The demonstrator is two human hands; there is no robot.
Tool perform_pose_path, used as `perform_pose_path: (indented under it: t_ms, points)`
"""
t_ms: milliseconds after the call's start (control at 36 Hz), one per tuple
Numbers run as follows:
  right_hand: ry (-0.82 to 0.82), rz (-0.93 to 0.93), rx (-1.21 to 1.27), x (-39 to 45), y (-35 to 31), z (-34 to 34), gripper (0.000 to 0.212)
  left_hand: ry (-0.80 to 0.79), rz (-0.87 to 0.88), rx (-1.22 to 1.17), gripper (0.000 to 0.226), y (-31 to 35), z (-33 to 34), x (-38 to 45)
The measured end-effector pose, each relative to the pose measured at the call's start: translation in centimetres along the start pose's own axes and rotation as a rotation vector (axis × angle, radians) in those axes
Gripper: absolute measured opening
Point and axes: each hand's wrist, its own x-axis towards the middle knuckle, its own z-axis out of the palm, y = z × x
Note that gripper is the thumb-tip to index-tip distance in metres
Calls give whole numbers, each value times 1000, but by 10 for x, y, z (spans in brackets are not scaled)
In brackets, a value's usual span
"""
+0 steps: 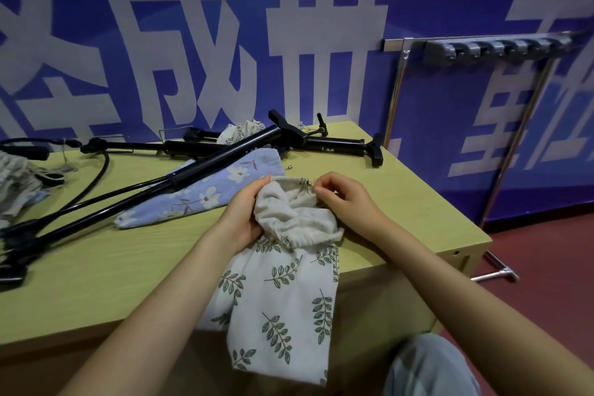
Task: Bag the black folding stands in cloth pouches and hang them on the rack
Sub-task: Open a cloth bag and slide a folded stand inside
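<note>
A white cloth pouch with green leaf print [283,299] hangs over the table's front edge, its mouth turned back and bunched. My left hand [246,212] grips the left side of that mouth. My right hand [340,199] pinches the drawstring rim on the right. Several black folding stands [205,167] lie crossed on the table behind, one resting on a blue flowered pouch [205,193]. Another leaf-print pouch [239,132] sits near the wall. The metal rack [501,48] with grey hooks stands to the right of the table.
The yellow-green table [96,267] ends at the right near the rack's legs [495,273]. More cloth pouches [16,183] lie at the left edge. A blue wall with white characters is behind. My knee [430,366] shows below the table.
</note>
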Motion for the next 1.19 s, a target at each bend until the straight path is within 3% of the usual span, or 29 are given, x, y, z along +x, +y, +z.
perform_pose_path:
  t_ms: [222, 528, 694, 1000, 1194]
  points:
    - [-191, 64, 11, 0, 0, 2, 9, -46, -29, -13, 54, 0, 1, -4]
    - [-192, 10, -253, -2, 0, 8, 16, -69, 37, -75, 28, 6, 1, -19]
    - [-189, -118, -471, -13, -5, 7, 31, -100, 9, -94, 40, 0, -7, -34]
    - [-227, -237, -820, -29, -24, -5, 64, -78, 29, -173, 33, 16, -17, -66]
    - [-52, -447, -808, -7, -90, -30, 35, -105, 245, -217, 22, 79, -9, -87]
